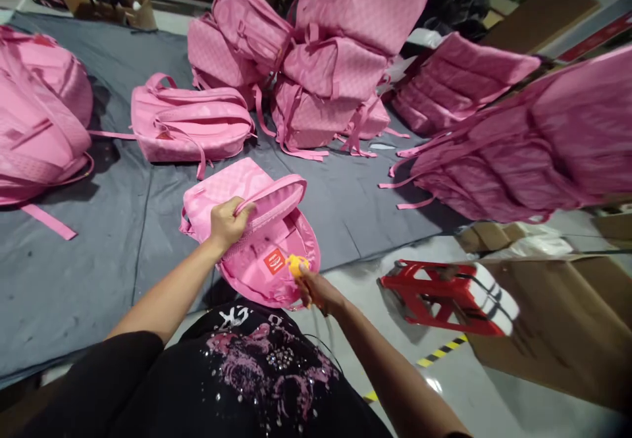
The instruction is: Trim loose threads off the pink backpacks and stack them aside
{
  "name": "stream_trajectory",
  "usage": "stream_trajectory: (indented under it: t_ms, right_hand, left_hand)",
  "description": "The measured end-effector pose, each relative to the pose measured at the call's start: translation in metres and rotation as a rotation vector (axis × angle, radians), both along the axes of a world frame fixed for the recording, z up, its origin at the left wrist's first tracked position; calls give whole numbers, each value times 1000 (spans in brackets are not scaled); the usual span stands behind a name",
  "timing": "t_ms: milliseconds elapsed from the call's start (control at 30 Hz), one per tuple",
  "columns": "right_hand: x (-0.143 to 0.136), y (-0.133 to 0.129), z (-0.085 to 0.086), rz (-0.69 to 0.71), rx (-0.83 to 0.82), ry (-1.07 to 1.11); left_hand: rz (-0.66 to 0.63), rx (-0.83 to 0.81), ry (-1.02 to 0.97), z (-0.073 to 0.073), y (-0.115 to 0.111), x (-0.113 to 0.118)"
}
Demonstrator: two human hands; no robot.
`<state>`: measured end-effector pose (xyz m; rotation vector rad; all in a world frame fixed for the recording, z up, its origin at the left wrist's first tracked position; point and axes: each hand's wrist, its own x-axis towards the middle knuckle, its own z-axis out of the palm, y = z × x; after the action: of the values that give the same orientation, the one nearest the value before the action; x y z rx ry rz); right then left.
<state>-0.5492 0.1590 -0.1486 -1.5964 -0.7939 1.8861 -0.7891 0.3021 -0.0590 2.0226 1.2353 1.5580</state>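
A pink backpack (pixel 227 184) lies opened at the near edge of the grey-covered table, its lining and a red label (pixel 275 261) showing. My left hand (pixel 231 222) is closed on the raised edge of its opening flap. Over the right part of the open compartment, my right hand (pixel 316 290) grips a small yellow tool (pixel 297 266), whose exact kind I cannot make out. The yellow tool is just right of the red label.
Several pink backpacks (pixel 192 122) stand and lie across the grey table (pixel 99 247), stacked at the back and right. Past the table's right edge are a red and white stool-like object (pixel 444 296) and a large cardboard box (pixel 548 339) on the floor.
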Motion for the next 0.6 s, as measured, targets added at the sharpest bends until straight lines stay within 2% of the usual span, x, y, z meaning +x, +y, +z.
stream_trajectory:
  t_ms: [33,100,200,267,333,433,533,600]
  right_hand:
    - [-7,9,-6,-94,-18,157]
    - [-21,19,-17,-291,-22,338]
    - [-33,16,-33,-558,35,427]
    - [-36,10,-42,-674,43,419]
    - [-39,9,-48,-678,5,405]
    - [-53,15,-54,-553,-61,410]
    - [-75,20,-59,-456,55,414]
    - [-85,20,-62,-472,166,384]
  left_hand:
    - [-17,12,14,1,0,1]
    - [-34,42,44,4,1,2]
    - [-23,80,60,8,4,-2]
    - [-10,100,45,9,6,-4]
    - [-11,109,35,9,7,-4]
    - [-32,110,45,7,9,-2]
    - [-56,149,52,9,13,-3]
    - [-67,194,64,12,16,-6]
